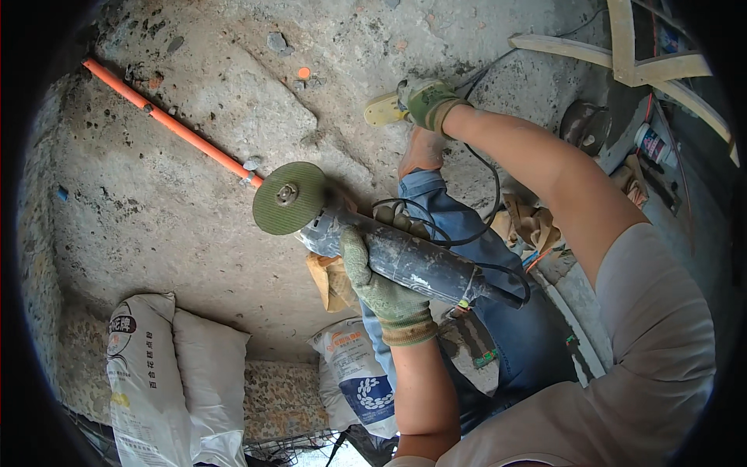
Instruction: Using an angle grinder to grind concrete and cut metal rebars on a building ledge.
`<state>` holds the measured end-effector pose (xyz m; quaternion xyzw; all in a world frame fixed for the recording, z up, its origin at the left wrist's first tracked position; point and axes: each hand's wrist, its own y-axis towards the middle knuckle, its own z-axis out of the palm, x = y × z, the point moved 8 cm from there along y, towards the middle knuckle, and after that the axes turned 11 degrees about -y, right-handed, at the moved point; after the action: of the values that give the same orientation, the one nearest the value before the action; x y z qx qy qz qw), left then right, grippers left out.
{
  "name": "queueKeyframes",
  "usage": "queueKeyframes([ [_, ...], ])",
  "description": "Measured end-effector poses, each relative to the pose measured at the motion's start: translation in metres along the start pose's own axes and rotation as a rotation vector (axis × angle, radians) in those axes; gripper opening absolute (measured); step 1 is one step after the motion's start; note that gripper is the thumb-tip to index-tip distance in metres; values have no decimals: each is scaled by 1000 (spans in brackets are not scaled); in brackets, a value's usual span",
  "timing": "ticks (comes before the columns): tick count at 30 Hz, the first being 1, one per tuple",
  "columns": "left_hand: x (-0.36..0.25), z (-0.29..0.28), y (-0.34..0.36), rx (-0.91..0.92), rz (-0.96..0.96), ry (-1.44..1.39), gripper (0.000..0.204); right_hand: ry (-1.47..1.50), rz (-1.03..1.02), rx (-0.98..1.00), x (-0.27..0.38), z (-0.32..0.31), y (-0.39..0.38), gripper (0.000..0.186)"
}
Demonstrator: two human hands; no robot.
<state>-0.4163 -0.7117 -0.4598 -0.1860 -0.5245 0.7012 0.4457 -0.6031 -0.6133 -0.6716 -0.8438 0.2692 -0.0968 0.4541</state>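
An angle grinder (412,261) with a dark, dusty body lies across my left hand (381,288), whose gloved fingers wrap round it from below. Its green cutting disc (289,198) overlaps the near end of an orange pipe (194,140) on the floor; whether they touch I cannot tell. A black cable (510,272) leaves the grinder's rear and loops by my leg. Farther off, my gloved right hand (432,105) is down by my foot, with bent fingers against a pale yellow, slipper-like thing (384,110). What those fingers grip is hidden.
Rough concrete floor (233,241) holds loose chips and a small orange disc (303,72). White sacks (148,366) stand at the lower left, another sack (362,377) near my left forearm. Curved wooden strips (622,47) stand at the upper right, with crumpled brown paper (529,222) below.
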Motion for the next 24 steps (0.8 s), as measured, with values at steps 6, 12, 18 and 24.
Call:
queueKeyframes([
  [6, 4, 1, 3, -29, -35, -43, 48, 32, -34, 57, -2, -8, 4, 32],
  [12, 4, 5, 5, -9, -6, 48, 48, -15, -71, 145, -10, -14, 0, 30],
  [18, -1, -8, 9, -106, 58, -6, 50, -57, -190, -16, 12, -16, -5, 36],
  [24, 2, -12, 9, -109, 57, -43, 50, -83, -174, -79, 41, 3, 6, 58],
])
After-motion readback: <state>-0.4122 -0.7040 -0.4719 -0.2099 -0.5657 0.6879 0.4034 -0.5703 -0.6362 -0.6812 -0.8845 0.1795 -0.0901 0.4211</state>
